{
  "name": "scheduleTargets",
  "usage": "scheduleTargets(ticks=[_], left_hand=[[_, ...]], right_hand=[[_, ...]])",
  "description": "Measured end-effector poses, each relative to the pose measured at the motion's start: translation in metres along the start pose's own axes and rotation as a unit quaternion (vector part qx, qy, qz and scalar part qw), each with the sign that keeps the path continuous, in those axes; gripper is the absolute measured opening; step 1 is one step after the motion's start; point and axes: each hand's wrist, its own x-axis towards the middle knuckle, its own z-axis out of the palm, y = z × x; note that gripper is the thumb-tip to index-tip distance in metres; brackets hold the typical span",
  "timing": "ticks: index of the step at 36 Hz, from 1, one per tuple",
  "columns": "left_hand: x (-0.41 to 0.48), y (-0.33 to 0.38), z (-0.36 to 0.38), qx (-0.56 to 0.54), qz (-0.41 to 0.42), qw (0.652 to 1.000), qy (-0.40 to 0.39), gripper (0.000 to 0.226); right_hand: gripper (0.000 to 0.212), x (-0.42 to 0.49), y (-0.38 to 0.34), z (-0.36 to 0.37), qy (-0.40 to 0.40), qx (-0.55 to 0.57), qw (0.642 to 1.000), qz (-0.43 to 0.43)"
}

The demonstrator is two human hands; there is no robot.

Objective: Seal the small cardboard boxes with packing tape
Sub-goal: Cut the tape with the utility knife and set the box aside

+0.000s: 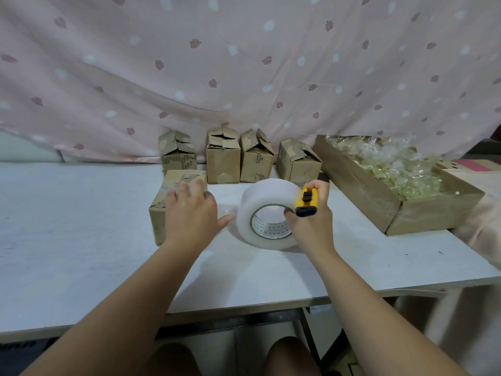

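A small cardboard box (162, 204) lies on the white table (81, 240) in front of me. My left hand (189, 213) rests flat on top of it, fingers straight, with a strip of clear tape stretching from under the hand to the roll. The large roll of clear packing tape (267, 213) stands on its edge just right of the box. My right hand (311, 215) grips the roll, thumb inside its core, and also holds a yellow and black utility knife (306, 199) against it. Several more small boxes (223, 158) with loose flaps stand in a row behind.
A long shallow cardboard tray (393, 213) filled with crinkled clear wrappers sits at the right of the table. A pink patterned curtain (244, 63) hangs directly behind the boxes. The table's front edge runs close to my knees.
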Motion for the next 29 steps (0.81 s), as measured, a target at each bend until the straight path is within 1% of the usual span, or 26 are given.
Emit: scheduleTargets(ticks=[1, 3, 4, 6, 7, 9, 11, 13, 15, 16, 18, 21, 24, 25, 27, 29], left_hand=[[0.0, -0.001, 0.001, -0.004, 0.018, 1.0, 0.01, 0.069], [0.0, -0.004, 0.002, -0.009, 0.083, 0.996, 0.045, 0.055], [0.0, -0.005, 0.005, 0.004, 0.121, 0.989, 0.083, 0.044], [-0.001, -0.006, 0.009, 0.021, 0.193, 0.965, 0.175, 0.02], [-0.001, -0.008, 0.009, 0.027, 0.225, 0.95, 0.214, 0.015], [-0.003, -0.012, 0.005, 0.037, 0.273, 0.923, 0.268, 0.018], [-0.004, -0.016, 0.002, 0.039, 0.295, 0.909, 0.29, 0.026], [-0.007, -0.017, -0.001, 0.021, 0.308, 0.903, 0.299, 0.032], [-0.009, -0.014, -0.002, 0.0, 0.318, 0.899, 0.3, 0.033], [-0.01, -0.012, -0.001, -0.012, 0.322, 0.899, 0.298, 0.032], [-0.013, -0.007, 0.0, -0.035, 0.332, 0.898, 0.287, 0.029], [-0.018, 0.0, 0.0, -0.052, 0.341, 0.904, 0.254, 0.019], [-0.022, 0.006, 0.01, -0.079, 0.353, 0.906, 0.221, 0.02], [-0.024, 0.008, 0.015, -0.088, 0.353, 0.907, 0.212, 0.024], [-0.026, 0.01, 0.027, -0.105, 0.346, 0.913, 0.191, 0.044], [-0.028, 0.012, 0.035, -0.129, 0.336, 0.916, 0.175, 0.057]], right_hand=[[0.043, 0.001, -0.002, 0.002, -0.002, -0.006, 1.0, -0.001], [0.043, 0.002, -0.006, 0.005, -0.005, -0.011, 1.0, 0.0], [0.043, 0.002, -0.008, 0.006, -0.008, -0.012, 1.0, -0.001], [0.043, 0.004, -0.012, 0.007, -0.019, -0.017, 1.0, 0.005], [0.042, 0.006, -0.014, 0.007, -0.025, -0.019, 0.999, 0.014], [0.039, 0.01, -0.016, 0.004, -0.035, -0.019, 0.998, 0.04], [0.037, 0.015, -0.018, -0.001, -0.035, -0.003, 0.997, 0.062], [0.038, 0.02, -0.017, -0.005, -0.022, 0.028, 0.997, 0.072], [0.036, 0.023, -0.015, -0.01, -0.013, 0.051, 0.996, 0.069], [0.034, 0.025, -0.014, -0.011, -0.014, 0.053, 0.996, 0.063], [0.038, 0.028, -0.013, -0.015, -0.021, 0.051, 0.998, 0.036], [0.046, 0.032, -0.01, -0.022, -0.048, 0.074, 0.996, -0.009], [0.046, 0.031, -0.005, -0.029, -0.085, 0.062, 0.994, -0.041], [0.048, 0.031, -0.003, -0.031, -0.091, 0.061, 0.993, -0.053], [0.05, 0.03, -0.001, -0.033, -0.095, 0.054, 0.99, -0.089], [0.05, 0.028, 0.002, -0.033, -0.099, 0.041, 0.987, -0.118]])
